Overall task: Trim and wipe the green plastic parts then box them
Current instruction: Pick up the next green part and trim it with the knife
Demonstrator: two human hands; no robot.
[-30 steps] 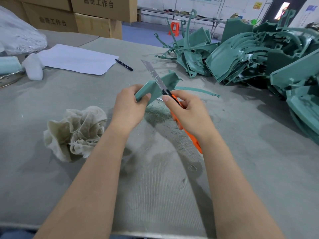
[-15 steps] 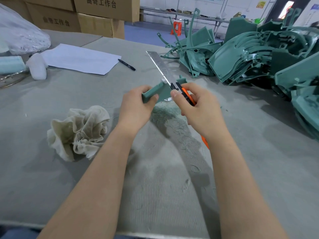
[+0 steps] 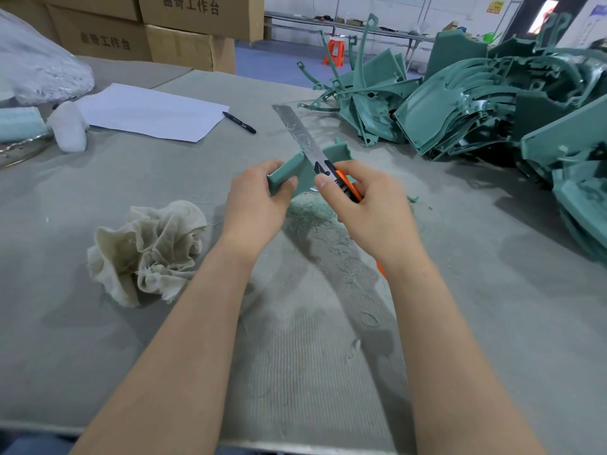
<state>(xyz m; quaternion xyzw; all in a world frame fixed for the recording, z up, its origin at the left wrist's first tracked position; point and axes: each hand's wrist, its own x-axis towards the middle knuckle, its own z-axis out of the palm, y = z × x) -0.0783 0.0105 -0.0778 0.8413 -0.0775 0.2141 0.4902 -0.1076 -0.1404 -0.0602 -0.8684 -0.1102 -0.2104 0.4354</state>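
Note:
My left hand (image 3: 259,205) grips the near end of a small green plastic part (image 3: 289,170) held just above the table. My right hand (image 3: 368,205) grips an orange utility knife (image 3: 348,188) by its handle. Its long steel blade (image 3: 297,133) lies across the part and points away to the upper left. Green shavings (image 3: 312,221) lie on the grey table (image 3: 98,339) under both hands. A crumpled beige cloth (image 3: 151,251) sits to the left of my left forearm. A large heap of green plastic parts (image 3: 476,103) fills the far right.
A white sheet of paper (image 3: 147,113) and a black pen (image 3: 239,122) lie at the far left-centre. Cardboard boxes (image 3: 184,31) stand behind the table. A white wad (image 3: 69,129), a metal tray (image 3: 19,152) and a plastic bag (image 3: 36,70) sit at the left edge.
The blade has slid forward along the part, and both hands have shifted slightly away from me. The long thin curved piece seen beside the part a second ago is gone from view.

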